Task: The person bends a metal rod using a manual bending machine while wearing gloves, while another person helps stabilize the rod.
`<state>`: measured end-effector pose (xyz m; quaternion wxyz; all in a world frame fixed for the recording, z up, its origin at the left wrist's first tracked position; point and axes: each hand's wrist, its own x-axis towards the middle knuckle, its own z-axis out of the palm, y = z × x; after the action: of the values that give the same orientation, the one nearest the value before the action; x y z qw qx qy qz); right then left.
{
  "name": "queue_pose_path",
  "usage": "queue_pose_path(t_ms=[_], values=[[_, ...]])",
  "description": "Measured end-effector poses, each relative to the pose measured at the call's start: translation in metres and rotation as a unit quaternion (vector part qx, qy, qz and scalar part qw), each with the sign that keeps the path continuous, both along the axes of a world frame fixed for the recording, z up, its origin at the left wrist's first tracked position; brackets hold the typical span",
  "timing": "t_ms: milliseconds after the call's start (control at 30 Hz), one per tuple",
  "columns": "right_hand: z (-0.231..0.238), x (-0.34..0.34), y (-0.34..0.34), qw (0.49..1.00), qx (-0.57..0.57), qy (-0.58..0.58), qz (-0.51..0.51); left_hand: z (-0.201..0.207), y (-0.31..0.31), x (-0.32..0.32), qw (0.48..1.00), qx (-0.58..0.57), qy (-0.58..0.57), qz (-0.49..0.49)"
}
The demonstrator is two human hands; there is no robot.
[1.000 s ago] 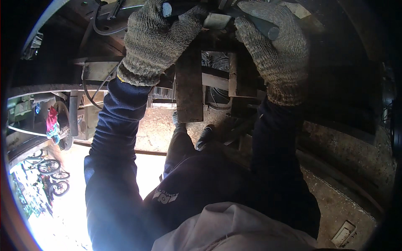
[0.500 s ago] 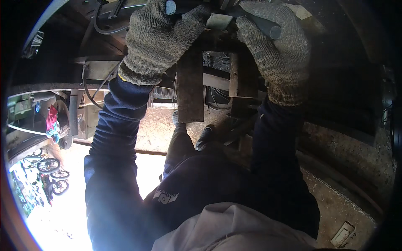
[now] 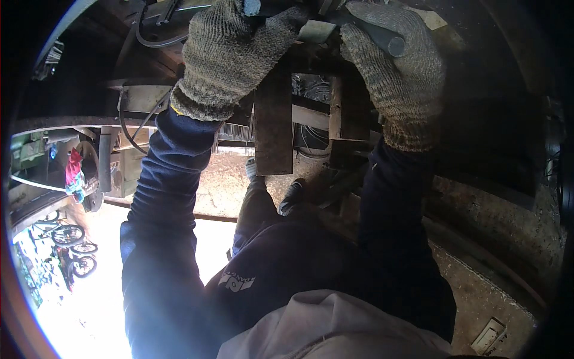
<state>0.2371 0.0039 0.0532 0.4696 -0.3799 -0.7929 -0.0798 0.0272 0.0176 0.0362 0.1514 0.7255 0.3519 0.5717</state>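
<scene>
Both my hands wear speckled grey-brown knit gloves and are raised at the top of the view. My left hand [image 3: 230, 60] is closed round a bar whose blue-grey round end [image 3: 252, 7] pokes out above the thumb. My right hand [image 3: 400, 78] grips a dark round bar [image 3: 382, 39], its blunt end showing between thumb and fingers. Between the hands lies a pale curved metal piece [image 3: 317, 31]. Whether it joins the two bars is hidden in shadow. Below it hangs a flat dark plate [image 3: 273, 131].
A bent hose [image 3: 143, 36] runs left of my left hand. Cables and beams of a machine frame surround my arms. A red cloth [image 3: 74, 167] hangs at the left by a wheel. Bicycles [image 3: 69, 235] stand outside in bright light. My shoes [image 3: 292, 194] rest on a dirty floor [image 3: 221, 185].
Both hands and the bars sit very slightly further right and lower in the picture, with the surroundings shifting a little too. Both grips look the same.
</scene>
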Motion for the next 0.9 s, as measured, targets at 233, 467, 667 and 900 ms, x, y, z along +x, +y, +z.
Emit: queue_pose_path(t_ms=[233,467,667,900], values=[[0.001,-0.001,-0.001,1.000,-0.001,0.000,0.000,0.002,-0.002,-0.001,0.999,-0.029,0.008,0.018],[-0.001,-0.001,-0.002,1.000,-0.003,-0.001,-0.007,0.004,-0.002,-0.006,0.997,-0.020,0.070,0.032],[0.001,-0.001,-0.001,1.000,-0.001,0.000,-0.006,0.002,0.002,-0.007,0.999,-0.012,0.044,0.021],[0.002,0.001,-0.001,1.000,0.002,-0.001,-0.008,0.010,-0.001,-0.004,0.998,-0.061,0.021,-0.008]])
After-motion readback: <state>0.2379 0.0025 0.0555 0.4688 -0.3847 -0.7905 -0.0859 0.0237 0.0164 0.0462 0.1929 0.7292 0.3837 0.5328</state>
